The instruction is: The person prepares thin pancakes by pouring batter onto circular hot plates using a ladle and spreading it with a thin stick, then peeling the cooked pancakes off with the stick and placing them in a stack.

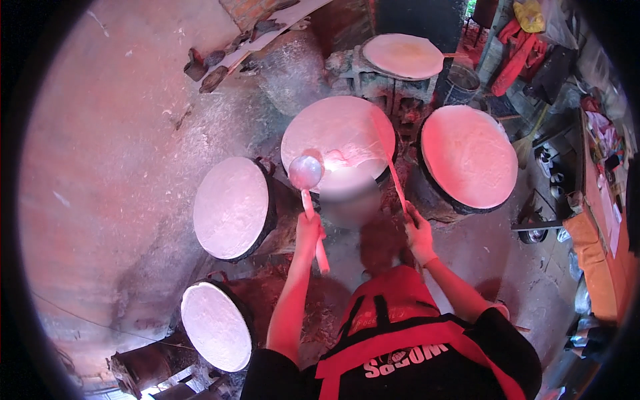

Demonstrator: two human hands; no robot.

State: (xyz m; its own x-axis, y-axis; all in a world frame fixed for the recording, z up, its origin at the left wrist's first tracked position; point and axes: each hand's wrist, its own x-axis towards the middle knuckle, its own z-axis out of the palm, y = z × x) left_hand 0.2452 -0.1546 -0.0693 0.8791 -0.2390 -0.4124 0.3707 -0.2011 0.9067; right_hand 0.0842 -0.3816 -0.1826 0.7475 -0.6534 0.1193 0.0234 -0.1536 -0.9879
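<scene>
My left hand is closed around the handle of a round metal ladle, whose bowl is over the lower left edge of the middle griddle. In my right hand is a long thin flat stick; its far end reaches over the right side of that griddle. A pale, thin layer covers the griddle's top, with a bright, wet-looking patch near its lower middle. A blurred, greyish round shape overlaps the griddle's near edge; what it is I cannot tell.
Another pale-topped round griddle stands at the right, and two more stand at the left. Beyond, a round board rests on concrete blocks beside a bucket. A broom and a cluttered table are farther right.
</scene>
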